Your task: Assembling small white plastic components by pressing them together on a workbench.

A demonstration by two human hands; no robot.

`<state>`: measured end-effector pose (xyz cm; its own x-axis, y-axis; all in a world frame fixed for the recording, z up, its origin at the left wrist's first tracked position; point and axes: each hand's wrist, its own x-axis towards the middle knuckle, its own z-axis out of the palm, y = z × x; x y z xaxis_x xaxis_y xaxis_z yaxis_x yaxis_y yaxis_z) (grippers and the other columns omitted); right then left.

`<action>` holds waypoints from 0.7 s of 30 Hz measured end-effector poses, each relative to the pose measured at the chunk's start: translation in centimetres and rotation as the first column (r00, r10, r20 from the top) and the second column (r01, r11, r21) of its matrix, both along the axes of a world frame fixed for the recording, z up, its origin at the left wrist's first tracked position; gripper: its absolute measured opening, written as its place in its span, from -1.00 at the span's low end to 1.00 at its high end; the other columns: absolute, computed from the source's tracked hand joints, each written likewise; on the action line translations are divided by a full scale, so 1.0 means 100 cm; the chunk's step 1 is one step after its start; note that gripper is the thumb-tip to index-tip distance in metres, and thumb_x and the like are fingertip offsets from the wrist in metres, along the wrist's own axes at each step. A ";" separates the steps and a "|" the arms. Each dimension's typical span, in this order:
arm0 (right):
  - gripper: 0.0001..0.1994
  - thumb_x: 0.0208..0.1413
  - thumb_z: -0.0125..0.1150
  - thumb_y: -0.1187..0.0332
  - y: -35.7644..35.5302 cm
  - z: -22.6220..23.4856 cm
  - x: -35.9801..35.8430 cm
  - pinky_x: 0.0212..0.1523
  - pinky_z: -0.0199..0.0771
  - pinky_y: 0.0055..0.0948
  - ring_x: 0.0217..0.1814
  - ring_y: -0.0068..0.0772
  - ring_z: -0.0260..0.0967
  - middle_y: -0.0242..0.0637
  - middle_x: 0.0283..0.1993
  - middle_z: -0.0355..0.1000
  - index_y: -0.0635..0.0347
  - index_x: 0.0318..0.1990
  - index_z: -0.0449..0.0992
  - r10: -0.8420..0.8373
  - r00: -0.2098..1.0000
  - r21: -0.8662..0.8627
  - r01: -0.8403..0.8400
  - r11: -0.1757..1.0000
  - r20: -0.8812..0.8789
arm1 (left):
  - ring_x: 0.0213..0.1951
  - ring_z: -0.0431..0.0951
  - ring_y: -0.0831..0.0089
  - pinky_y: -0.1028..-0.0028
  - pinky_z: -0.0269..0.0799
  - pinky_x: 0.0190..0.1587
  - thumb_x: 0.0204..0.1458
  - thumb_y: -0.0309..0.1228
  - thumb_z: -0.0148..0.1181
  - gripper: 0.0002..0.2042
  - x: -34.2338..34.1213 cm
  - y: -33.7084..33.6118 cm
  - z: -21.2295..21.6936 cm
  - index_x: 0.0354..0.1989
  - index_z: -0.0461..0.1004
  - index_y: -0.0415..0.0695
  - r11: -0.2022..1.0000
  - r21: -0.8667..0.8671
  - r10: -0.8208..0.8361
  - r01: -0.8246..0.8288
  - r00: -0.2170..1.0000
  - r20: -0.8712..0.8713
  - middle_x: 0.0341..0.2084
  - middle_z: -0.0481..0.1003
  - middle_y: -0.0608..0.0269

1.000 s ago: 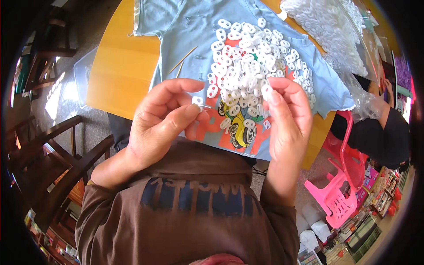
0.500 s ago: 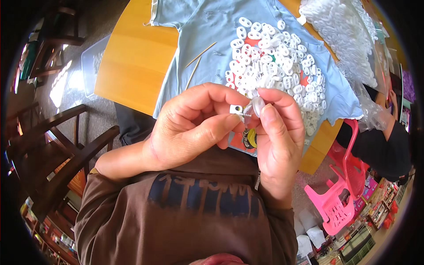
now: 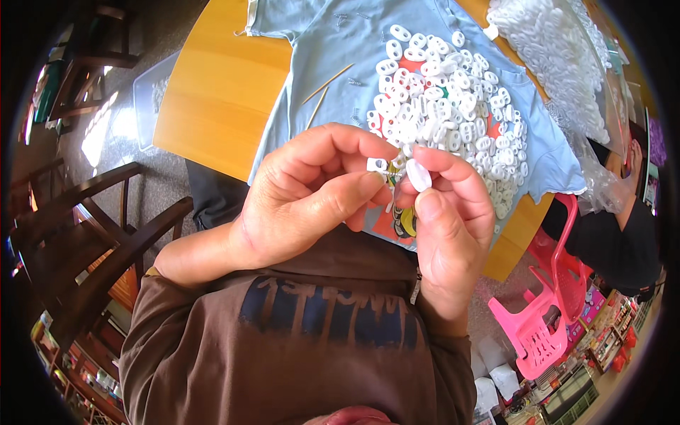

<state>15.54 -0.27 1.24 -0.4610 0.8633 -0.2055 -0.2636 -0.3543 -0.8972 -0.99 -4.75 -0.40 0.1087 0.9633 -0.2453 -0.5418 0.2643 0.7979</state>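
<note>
Just over the table's near edge, my two hands are held close together. My left hand (image 3: 297,188) pinches a small white plastic cord-lock plunger (image 3: 377,165) with a hole, between thumb and forefinger. A white oval cord-lock shell (image 3: 418,175) is gripped by the thumb and fingers of my right hand (image 3: 453,219), its broad face tilted upward. The two pieces lie side by side with a small gap. Any spring between them is hidden now. Beyond my hands spreads a pile of white two-hole oval cord-lock pieces (image 3: 435,106) on a light blue T-shirt (image 3: 312,60).
On the shirt lie two thin wooden sticks (image 3: 328,83) and several small metal springs (image 3: 354,81). A clear bag of white pieces (image 3: 549,60) lies at the far right, near another person's hand (image 3: 632,159). A pink plastic chair (image 3: 545,326) and dark wooden armchair (image 3: 92,241) flank the yellow table (image 3: 219,78).
The right hand has turned the oval shell and moved it slightly lower. The spring seen earlier between the pieces no longer shows. The left hand keeps its pinch on the plunger.
</note>
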 end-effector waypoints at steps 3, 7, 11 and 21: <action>-0.79 0.13 0.05 0.42 -0.001 -0.005 0.001 -0.25 0.30 -0.68 -0.29 -0.70 0.27 -0.37 -0.30 0.41 0.33 -0.12 0.40 -0.011 0.998 -0.024 0.010 1.000 -0.054 | -0.44 0.40 0.70 0.71 0.34 -0.40 0.08 -0.56 -0.01 -0.77 0.000 0.000 0.003 -0.07 0.33 -0.24 1.000 -0.005 -0.002 0.002 1.000 -0.003 -0.43 0.45 0.31; -0.81 0.13 0.06 0.40 -0.001 -0.008 0.003 -0.25 0.30 -0.69 -0.31 -0.72 0.27 -0.39 -0.35 0.41 0.34 -0.18 0.43 -0.005 0.999 0.011 0.004 1.000 0.036 | -0.44 0.40 0.70 0.71 0.34 -0.39 0.08 -0.56 -0.02 -0.77 0.001 0.000 0.002 -0.07 0.32 -0.25 1.000 -0.005 -0.007 0.007 1.000 -0.008 -0.41 0.46 0.29; -0.82 0.14 0.06 0.39 -0.003 -0.007 -0.002 -0.25 0.30 -0.69 -0.34 -0.71 0.28 -0.39 -0.37 0.42 0.35 -0.22 0.45 -0.090 0.990 0.066 0.084 0.994 0.105 | -0.45 0.45 0.64 0.69 0.38 -0.46 0.07 -0.59 -0.07 -0.81 0.003 0.001 0.001 -0.13 0.31 -0.30 0.999 0.034 0.009 -0.009 1.000 -0.008 -0.41 0.48 0.19; -0.81 0.13 0.05 0.41 -0.004 -0.002 -0.006 -0.30 0.33 -0.70 -0.35 -0.69 0.32 -0.32 -0.31 0.45 0.36 -0.18 0.44 -0.087 0.992 0.063 0.081 0.995 0.089 | -0.47 0.43 0.67 0.70 0.37 -0.43 0.06 -0.62 -0.05 -0.80 0.005 -0.002 -0.003 -0.12 0.31 -0.27 0.999 0.046 0.010 -0.009 1.000 -0.015 -0.40 0.46 0.23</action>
